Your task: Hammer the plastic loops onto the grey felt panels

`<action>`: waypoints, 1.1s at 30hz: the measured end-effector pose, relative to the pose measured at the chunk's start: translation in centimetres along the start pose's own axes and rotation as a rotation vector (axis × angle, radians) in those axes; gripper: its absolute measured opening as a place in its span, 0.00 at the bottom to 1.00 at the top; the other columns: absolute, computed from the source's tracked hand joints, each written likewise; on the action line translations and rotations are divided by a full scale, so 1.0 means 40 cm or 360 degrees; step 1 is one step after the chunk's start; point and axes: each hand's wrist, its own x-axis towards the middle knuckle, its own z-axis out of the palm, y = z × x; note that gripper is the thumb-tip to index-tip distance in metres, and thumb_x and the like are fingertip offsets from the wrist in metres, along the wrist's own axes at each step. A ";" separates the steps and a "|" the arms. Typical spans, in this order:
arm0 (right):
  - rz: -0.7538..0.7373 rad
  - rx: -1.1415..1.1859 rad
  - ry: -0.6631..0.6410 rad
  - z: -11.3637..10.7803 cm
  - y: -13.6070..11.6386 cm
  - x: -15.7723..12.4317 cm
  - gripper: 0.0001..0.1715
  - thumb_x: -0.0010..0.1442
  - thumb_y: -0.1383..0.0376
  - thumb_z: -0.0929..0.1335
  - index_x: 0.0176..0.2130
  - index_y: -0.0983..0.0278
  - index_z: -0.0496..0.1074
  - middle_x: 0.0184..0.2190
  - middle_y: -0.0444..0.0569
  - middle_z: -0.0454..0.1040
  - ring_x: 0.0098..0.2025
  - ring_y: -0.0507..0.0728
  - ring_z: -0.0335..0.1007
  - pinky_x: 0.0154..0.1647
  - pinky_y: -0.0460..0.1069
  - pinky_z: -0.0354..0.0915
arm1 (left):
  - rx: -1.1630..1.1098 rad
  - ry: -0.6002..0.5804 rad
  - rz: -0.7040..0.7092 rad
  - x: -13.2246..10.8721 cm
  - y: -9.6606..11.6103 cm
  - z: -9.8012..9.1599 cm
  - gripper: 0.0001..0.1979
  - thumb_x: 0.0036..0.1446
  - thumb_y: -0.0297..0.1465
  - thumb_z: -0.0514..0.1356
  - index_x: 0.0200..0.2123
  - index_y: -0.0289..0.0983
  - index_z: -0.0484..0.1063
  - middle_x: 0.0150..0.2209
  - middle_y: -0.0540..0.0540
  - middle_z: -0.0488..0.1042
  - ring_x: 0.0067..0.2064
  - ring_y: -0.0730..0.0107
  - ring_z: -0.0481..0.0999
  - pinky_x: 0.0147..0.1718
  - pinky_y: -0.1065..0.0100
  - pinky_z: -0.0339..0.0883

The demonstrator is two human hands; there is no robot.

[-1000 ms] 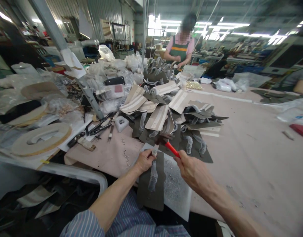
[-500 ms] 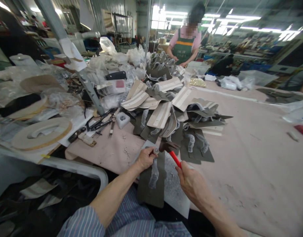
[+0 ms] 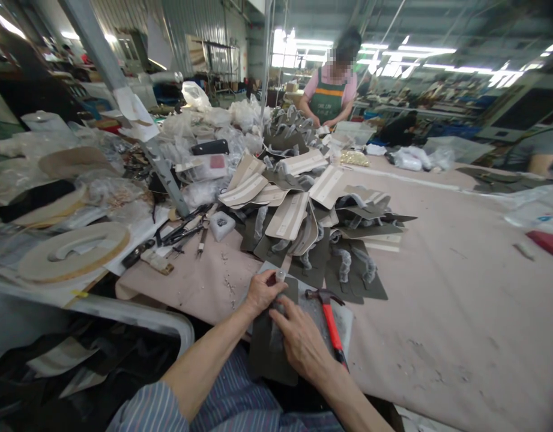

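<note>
My left hand [image 3: 262, 293] is closed around a short, pale, round-topped rod [image 3: 280, 275], held near the far end of a dark grey-green panel [image 3: 272, 360]. My fingers hide the rod's lower end. A plastic-wrapped strap on the panel is mostly covered by my right hand [image 3: 299, 339], whose fingers are apart and reach toward the left thumb, touching the panel area. To the right of that hand lies a claw hammer [image 3: 332, 324] with a red handle, resting on a grey board [image 3: 348, 318] under the panel.
A heap of similar panels with wrapped straps [image 3: 294, 213] lies ahead. Hand tools [image 3: 186, 228], a white block [image 3: 221, 225] and a tape roll [image 3: 73, 251] sit leftward. A bin of panels [image 3: 181, 324] stands lower left. Another person [image 3: 328, 99] works across the table.
My right hand has let go of the hammer, which now lies on the board, and has moved left onto the panel. My left hand still grips the rod.
</note>
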 end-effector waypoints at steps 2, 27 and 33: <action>-0.0057 -0.0116 -0.0107 0.001 -0.029 0.031 0.20 0.56 0.77 0.61 0.45 0.61 0.70 0.52 0.53 0.68 0.47 0.61 0.67 0.45 0.53 0.62 | -0.0206 0.0238 -0.0106 0.012 0.018 -0.007 0.12 0.41 0.33 0.70 0.30 0.35 0.76 0.27 0.50 0.77 0.29 0.70 0.75 0.31 0.71 0.69; 0.1089 0.0560 -0.0012 0.038 -0.091 0.096 0.27 0.62 0.51 0.67 0.55 0.62 0.65 0.34 0.54 0.79 0.40 0.66 0.77 0.37 0.52 0.65 | -0.0220 0.0020 0.0005 0.000 0.019 -0.049 0.09 0.52 0.31 0.66 0.37 0.34 0.74 0.35 0.46 0.79 0.38 0.67 0.78 0.42 0.68 0.71; 0.0846 0.0989 0.0014 0.046 -0.051 0.060 0.41 0.54 0.51 0.71 0.61 0.63 0.61 0.45 0.54 0.76 0.46 0.62 0.74 0.45 0.51 0.65 | -0.0320 -0.0192 -0.0144 0.008 -0.005 -0.070 0.17 0.50 0.39 0.70 0.36 0.34 0.72 0.34 0.45 0.79 0.38 0.64 0.79 0.44 0.64 0.72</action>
